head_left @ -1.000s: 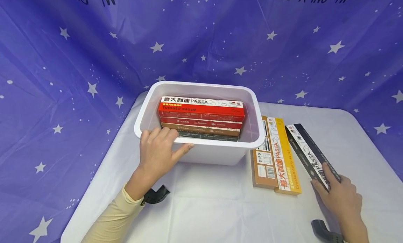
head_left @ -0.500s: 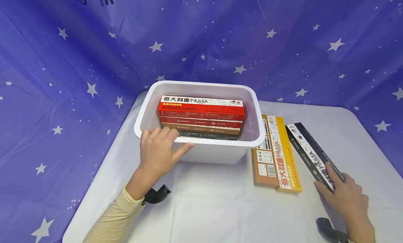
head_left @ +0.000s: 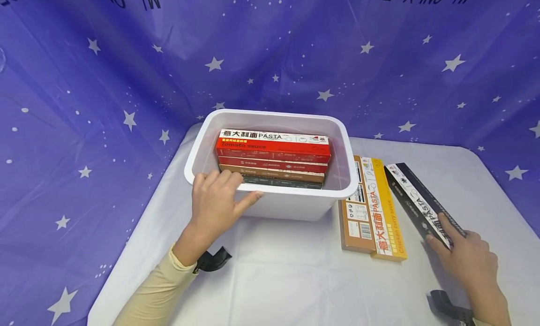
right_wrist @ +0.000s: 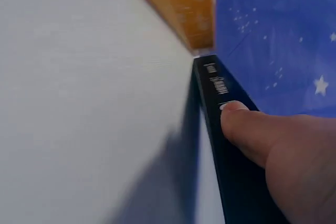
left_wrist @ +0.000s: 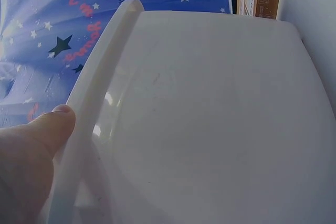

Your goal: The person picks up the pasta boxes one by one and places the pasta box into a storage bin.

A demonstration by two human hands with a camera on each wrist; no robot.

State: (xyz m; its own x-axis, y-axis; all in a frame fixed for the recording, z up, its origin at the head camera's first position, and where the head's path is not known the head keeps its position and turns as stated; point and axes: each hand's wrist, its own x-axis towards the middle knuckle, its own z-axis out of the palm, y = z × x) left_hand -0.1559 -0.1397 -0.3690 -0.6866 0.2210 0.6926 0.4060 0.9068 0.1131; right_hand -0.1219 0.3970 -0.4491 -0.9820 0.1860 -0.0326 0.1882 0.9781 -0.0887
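In the head view my left hand [head_left: 216, 199] grips the near rim of a white plastic bin [head_left: 287, 206], fingers over the edge and thumb along the outside. The left wrist view shows that thumb [left_wrist: 58, 124] against the rim. Inside the bin, several pasta boxes stand in a row: a red tomato sauce box [head_left: 274, 147] at the back, then red, brown and dark ones. On the right, my right hand [head_left: 470, 260] holds the near end of a black pasta box [head_left: 417, 204], thumb on one side. The right wrist view shows its dark side [right_wrist: 218, 103].
Between the bin and the black box, a brown box [head_left: 356, 230] and a yellow chicken curry pasta box [head_left: 386, 213] lie side by side. A white cloth [head_left: 287, 279] covers the table. Behind hangs a purple curtain [head_left: 270, 49] with stars.
My right hand has shifted slightly to the right, and the near end of the black pasta box has swung a little that way with it. My left hand stays on the bin's rim.
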